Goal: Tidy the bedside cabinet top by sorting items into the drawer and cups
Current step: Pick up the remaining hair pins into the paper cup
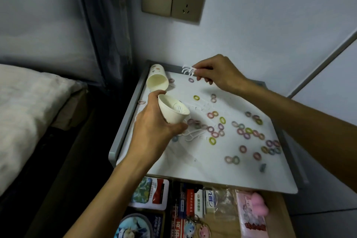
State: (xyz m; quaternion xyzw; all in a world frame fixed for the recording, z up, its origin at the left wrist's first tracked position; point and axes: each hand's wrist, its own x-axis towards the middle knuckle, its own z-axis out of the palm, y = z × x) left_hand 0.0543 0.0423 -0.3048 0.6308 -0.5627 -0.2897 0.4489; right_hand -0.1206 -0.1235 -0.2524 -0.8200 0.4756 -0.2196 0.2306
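on the left our left hand (154,121) grips a paper cup (172,109), tilted rightward with a few white picks inside, and just behind it a second cup (156,81) lies on its side on the cabinet top (193,170). our right hand (218,73) pinches a bunch of floss picks (188,69) near the back edge, so we should bring cup and bunch together and let go well inside the rim. hair ties (212,140) scatter rightward among loose picks (193,133) – easy to snag – and the open drawer (280,214) below looks crowded.
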